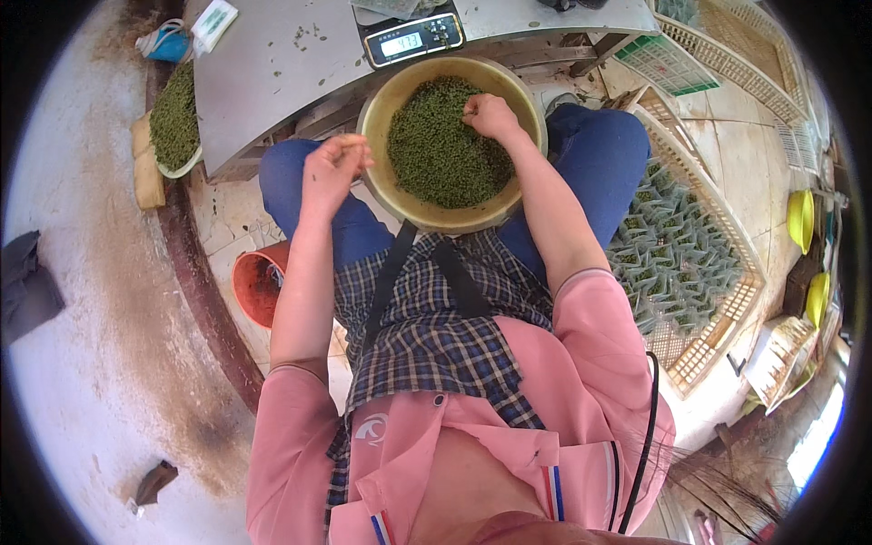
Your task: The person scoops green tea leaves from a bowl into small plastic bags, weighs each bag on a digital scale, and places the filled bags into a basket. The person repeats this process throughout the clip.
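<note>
A wide yellowish metal bowl (521,197) stands between my knees, at the edge of a metal table. It holds a heap of small green buds or pellets (443,157). My right hand (487,116) is over the right part of this heap, its fingers curled and their tips low against the green pieces; whether it pinches any is hidden. Just outside the bowl's left rim, my left hand (344,160) is raised with thumb and fingers bent towards each other. Its fingertips are slightly blurred, so I cannot tell if something small is between them.
On the metal table (272,88) are a digital scale (412,42) with a lit display, scattered green bits and a white packet (214,27). Left are a heaped basin (178,165) and a red bucket (255,289). At right, a plastic crate (746,300) holds many small filled clear bags (674,252).
</note>
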Demonstrator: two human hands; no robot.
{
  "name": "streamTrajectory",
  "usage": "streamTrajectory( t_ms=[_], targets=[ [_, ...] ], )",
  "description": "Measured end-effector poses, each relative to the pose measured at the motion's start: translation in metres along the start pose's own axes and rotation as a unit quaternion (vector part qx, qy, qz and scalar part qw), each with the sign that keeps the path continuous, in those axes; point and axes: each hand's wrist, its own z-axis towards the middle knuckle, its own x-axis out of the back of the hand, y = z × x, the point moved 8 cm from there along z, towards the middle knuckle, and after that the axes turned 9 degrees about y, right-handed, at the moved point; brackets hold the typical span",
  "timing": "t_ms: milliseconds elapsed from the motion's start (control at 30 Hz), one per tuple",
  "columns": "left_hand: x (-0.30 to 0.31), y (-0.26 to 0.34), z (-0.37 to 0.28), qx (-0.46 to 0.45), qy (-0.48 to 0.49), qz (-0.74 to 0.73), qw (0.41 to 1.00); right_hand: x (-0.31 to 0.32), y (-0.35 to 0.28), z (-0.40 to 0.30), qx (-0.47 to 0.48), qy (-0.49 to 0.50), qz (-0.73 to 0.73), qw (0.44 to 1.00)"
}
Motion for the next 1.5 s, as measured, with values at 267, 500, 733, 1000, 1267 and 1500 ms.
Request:
streamTrajectory(
  t_ms=[267, 500, 733, 1000, 1267, 1500],
  targets=[
    [-0.003, 0.045, 0.101, -0.074, 0.078, -0.108, 0.988, 0.018, 0.027, -0.008, -0.078, 0.032, 0.303, 0.949],
    [-0.011, 0.11, 0.166, -0.218, 0.162, -0.143, 0.952, 0.03, 0.019, -0.03, -0.097, 0.062, 0.25, 0.961],
    [-0.014, 0.107, 0.173, -0.204, 0.175, -0.165, 0.949, 0.082, -0.039, -0.037, -0.109, 0.127, 0.446, 0.879],
    [-0.009, 0.089, 0.173, -0.168, 0.14, -0.181, 0.959, 0.141, -0.104, 0.009, -0.106, 0.207, 0.519, 0.822],
    [-0.027, 0.092, 0.171, -0.134, 0.068, -0.168, 0.974, 0.15, -0.131, 0.05, -0.058, 0.327, 0.451, 0.828],
    [-0.025, 0.102, 0.167, -0.13, 0.068, -0.165, 0.975, 0.123, -0.169, 0.05, 0.014, 0.089, 0.379, 0.921]
  ],
)
